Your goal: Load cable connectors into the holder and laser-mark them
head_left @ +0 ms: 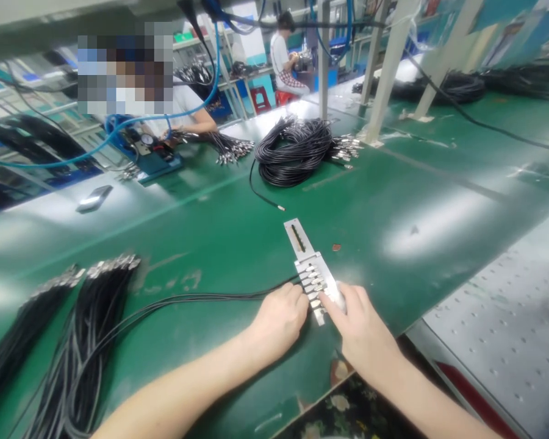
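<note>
A metal fixture with a row of slots lies on the green table, several cable ends with metal connectors set across it. Its narrow far plate has a dark slot. My left hand is closed around black cables at the fixture's left side; these run left to a big bundle. On the right side, my right hand grips the fixture's near end, thumb and fingers pressed on it close to the connectors. The fingertips' exact hold on the near connectors is partly hidden.
Black cable bundles lie at the left. A coiled cable bundle sits beyond the fixture, one loose end pointing at it. A phone-like object rests far left. A co-worker sits across the table; metal posts stand behind.
</note>
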The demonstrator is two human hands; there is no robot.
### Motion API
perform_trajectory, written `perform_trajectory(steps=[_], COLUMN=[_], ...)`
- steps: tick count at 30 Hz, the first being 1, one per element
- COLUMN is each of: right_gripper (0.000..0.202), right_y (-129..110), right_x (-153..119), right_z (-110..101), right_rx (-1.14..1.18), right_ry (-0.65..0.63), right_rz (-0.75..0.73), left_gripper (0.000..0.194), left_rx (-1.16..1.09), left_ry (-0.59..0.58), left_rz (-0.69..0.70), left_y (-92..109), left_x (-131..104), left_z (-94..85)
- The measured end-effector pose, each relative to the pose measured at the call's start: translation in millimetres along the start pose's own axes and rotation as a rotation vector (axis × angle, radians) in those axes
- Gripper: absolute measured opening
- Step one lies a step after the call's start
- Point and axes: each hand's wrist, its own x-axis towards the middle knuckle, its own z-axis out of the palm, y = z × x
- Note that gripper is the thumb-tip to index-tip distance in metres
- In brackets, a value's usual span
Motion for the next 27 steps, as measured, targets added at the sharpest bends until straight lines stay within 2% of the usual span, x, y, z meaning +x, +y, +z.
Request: perform_trajectory(steps=[4, 10, 15, 27], right_gripper=[0.045, 0.039, 0.038, 0.044], right_y=[-2, -3, -3, -1], right_x=[1, 3, 4, 0], right_z=[-2, -4, -5, 1], right_rx=[-0.014, -0.066, -0.062, -0.085], right_ry=[0.032, 0.089, 0.090, 0.057], right_rz=[0.007, -0.019, -0.024, 0.004], left_gripper=[0.017, 0.021, 0.022, 0.020], left_rx=[-0.030, -0.074, -0.071, 0.091], left_ry=[0.058, 0.057, 0.059, 0.003], left_rz=[-0.006, -0.073, -0.077, -0.033], left_y=[6, 9, 10, 9], left_x=[0, -2, 0, 8], left_z=[4.0, 7.6, 8.2, -4.5])
